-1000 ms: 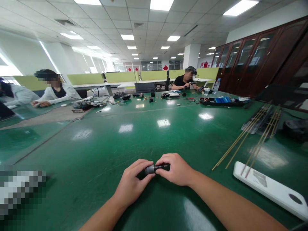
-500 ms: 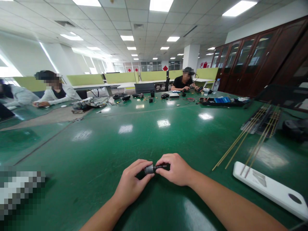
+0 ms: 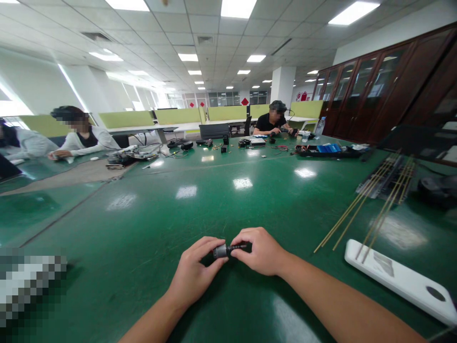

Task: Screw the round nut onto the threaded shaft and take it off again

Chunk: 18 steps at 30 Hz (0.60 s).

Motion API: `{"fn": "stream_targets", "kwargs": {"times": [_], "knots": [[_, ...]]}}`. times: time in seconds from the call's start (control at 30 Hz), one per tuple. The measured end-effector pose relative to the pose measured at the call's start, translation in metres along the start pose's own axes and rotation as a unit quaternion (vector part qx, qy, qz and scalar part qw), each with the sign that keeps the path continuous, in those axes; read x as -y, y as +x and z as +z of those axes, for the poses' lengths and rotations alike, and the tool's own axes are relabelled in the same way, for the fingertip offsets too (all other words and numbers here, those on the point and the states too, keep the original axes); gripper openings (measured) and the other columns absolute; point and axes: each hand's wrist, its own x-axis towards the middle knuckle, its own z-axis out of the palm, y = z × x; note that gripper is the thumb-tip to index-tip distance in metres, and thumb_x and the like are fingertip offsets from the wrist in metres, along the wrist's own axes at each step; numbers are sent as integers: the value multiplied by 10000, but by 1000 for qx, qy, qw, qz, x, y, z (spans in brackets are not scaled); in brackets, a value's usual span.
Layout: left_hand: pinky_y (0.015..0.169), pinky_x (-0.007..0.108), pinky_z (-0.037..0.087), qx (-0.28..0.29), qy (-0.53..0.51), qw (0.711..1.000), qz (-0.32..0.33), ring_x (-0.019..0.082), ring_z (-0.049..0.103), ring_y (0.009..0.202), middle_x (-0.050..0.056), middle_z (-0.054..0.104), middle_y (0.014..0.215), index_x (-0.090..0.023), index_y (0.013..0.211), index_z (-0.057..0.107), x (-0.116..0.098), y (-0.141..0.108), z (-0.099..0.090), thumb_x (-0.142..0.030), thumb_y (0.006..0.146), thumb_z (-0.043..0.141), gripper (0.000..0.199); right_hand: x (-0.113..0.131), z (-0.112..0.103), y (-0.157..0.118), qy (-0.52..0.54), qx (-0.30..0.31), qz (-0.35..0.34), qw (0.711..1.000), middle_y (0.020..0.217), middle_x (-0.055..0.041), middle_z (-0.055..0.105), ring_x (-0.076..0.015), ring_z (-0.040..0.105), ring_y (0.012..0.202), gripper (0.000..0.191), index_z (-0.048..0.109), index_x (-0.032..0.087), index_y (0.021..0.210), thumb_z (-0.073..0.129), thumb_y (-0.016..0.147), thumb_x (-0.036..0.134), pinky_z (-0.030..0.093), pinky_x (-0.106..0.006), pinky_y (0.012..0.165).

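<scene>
Low in the middle of the head view, my left hand (image 3: 198, 269) pinches a small grey cylinder (image 3: 220, 251) between thumb and fingers. A thin dark ridged shaft (image 3: 237, 247) points to the right from the cylinder. My right hand (image 3: 259, 251) has its thumb and index finger closed round this shaft, close to the cylinder. The two hands nearly meet, just above the green tabletop (image 3: 150, 238).
At right lie a white oblong object (image 3: 400, 281) and several thin brass-coloured rods (image 3: 352, 214). A pixelated pale object (image 3: 30, 286) is at lower left. Electronics (image 3: 132, 155) and a tray with blue items (image 3: 328, 150) lie farther back. People sit across and at left.
</scene>
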Motion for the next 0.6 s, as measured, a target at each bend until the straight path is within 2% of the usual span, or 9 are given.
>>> {"fn": "stream_targets", "kwargs": {"times": [0.6], "knots": [[914, 313, 501, -2, 10, 1000, -4, 185, 618, 1023, 5, 651, 1115, -319, 1160, 649, 1, 0, -2, -240, 875, 708, 302, -1, -1, -1, 3, -8, 6, 1000, 848, -10, 704, -157, 632, 789, 122, 739, 226, 934, 689, 838, 282, 457, -270, 757]]}}
